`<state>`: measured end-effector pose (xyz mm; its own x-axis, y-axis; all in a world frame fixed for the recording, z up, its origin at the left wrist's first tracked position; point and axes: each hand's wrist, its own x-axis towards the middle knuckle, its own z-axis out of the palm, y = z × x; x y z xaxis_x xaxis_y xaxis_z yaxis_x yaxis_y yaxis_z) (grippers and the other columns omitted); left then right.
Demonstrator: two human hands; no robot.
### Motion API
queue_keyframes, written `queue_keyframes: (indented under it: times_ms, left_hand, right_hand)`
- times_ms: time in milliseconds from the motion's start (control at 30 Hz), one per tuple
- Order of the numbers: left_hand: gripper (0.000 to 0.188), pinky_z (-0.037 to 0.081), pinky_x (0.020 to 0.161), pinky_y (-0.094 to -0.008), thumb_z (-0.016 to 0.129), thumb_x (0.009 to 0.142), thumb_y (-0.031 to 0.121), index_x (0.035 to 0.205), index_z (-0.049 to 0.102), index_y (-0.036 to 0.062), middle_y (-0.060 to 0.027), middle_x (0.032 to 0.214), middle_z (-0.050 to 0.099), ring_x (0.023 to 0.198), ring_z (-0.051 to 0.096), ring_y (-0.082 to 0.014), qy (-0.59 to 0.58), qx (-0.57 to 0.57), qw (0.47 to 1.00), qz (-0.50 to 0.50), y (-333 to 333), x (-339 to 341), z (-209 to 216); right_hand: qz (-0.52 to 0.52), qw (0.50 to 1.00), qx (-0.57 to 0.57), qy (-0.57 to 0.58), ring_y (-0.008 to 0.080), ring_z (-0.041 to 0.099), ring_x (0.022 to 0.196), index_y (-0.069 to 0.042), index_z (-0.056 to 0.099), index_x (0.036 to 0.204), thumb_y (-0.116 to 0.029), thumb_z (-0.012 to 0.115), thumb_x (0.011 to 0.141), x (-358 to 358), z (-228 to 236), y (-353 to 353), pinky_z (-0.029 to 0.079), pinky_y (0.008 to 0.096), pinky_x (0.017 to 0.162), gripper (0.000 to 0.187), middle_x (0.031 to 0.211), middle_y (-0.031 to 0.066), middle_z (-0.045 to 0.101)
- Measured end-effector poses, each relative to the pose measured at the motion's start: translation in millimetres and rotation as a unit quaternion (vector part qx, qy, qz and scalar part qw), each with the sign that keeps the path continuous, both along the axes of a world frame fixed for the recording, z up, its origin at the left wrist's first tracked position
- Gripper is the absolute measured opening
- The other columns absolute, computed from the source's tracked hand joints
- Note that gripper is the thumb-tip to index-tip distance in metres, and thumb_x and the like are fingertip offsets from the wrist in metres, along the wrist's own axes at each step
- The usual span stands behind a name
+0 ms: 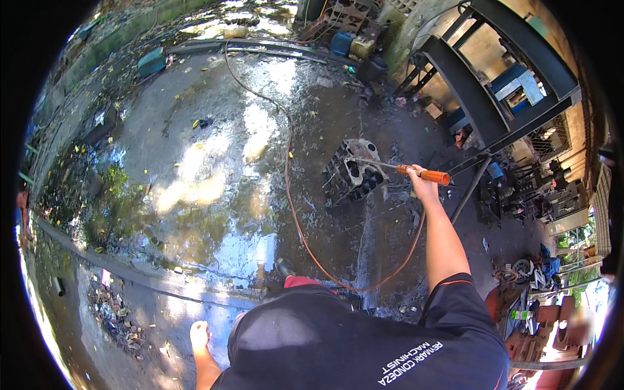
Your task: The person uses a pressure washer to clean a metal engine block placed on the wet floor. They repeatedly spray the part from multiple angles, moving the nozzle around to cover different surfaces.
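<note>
My right hand [421,184] is closed around an orange-handled tool [437,176] with a long thin metal rod. Its rod points left, and the tip appears over the top of a dark metal engine block [354,170] with large round bores. Whether the tip touches the block I cannot tell. A reddish-brown hose [290,188] loops across the floor and rises toward my right hand; its join to the tool is hidden. Low at the left, my left hand [200,335] hangs beside my body, fingers loosely bent, with nothing visible in it.
The concrete floor [175,117] is wet, with puddles and leaves. A large dark steel frame [481,110] stands at the right. Blue and yellowish containers [341,43] sit at the back. A teal container [151,62] lies far left, and machine parts clutter the right side.
</note>
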<state>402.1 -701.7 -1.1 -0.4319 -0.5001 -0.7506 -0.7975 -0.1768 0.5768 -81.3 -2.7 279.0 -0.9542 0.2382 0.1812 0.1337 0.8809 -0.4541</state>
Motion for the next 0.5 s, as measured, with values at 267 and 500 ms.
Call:
queue_keyframes:
  times_ms: [267, 500]
  left_hand:
    - [0.013, 0.038, 0.043, -0.0273, 0.064, 0.091, 0.022, 0.099, 0.06, 0.0118, -0.0008, 0.076, 0.058, 0.052, 0.057, -0.0133, -0.025, -0.009, 1.0, 0.01, 2, 7, 5]
    - [0.015, 0.04, 0.043, -0.0276, 0.064, 0.092, 0.023, 0.1, 0.06, 0.0112, -0.0007, 0.076, 0.058, 0.053, 0.057, -0.0134, -0.026, -0.002, 0.999, 0.028, 15, 20, 12]
  right_hand:
    - [0.054, 0.998, -0.022, -0.011, 0.0206, 0.066, 0.1, -0.002, 0.068, 0.115, -0.038, 0.07, 0.087, -32, 29, -2, 0.049, 0.0328, 0.089, 0.046, 0.102, 0.0133, 0.072]
    - [0.039, 0.998, -0.015, -0.039, 0.0222, 0.068, 0.096, -0.009, 0.072, 0.11, -0.038, 0.068, 0.087, -49, 51, -17, 0.05, 0.0335, 0.085, 0.038, 0.1, 0.0126, 0.073]
